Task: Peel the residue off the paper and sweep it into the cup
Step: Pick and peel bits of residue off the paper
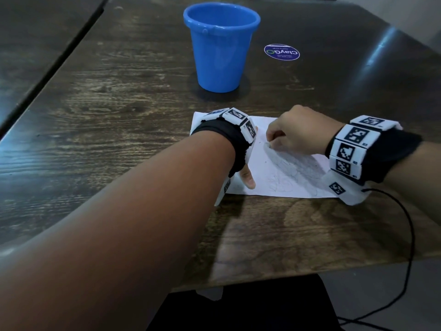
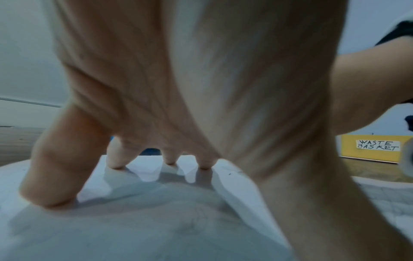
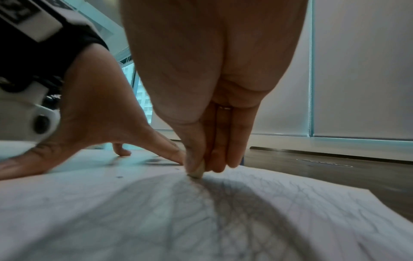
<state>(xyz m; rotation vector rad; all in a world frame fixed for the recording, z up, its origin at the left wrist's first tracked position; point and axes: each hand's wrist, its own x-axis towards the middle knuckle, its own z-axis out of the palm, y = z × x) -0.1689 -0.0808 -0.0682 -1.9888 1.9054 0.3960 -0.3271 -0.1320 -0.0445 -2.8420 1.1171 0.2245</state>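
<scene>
On the dark wooden desk (image 1: 119, 115), the left hand (image 2: 178, 88) presses spread, straight fingers on the paper (image 1: 274, 173); the right hand (image 3: 201, 88) pinches an eraser (image 3: 197, 172). Hard rubbing could tear or buckle the sheet and scatter residue short of the cup (image 1: 220, 46) near the far edge.

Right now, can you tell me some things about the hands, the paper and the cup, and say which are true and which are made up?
1. The blue cup stands upright on the table, apart from the paper. True.
2. The left hand is lifting the paper into the air. False: its spread fingertips press the paper flat on the table.
3. The right hand pinches a small pale piece, maybe an eraser, against the paper. True.
4. The paper is blank. False: grey scribbles cover the part near the right hand.
5. The cup lies tipped over on the paper. False: it stands beyond the paper's far edge.
</scene>
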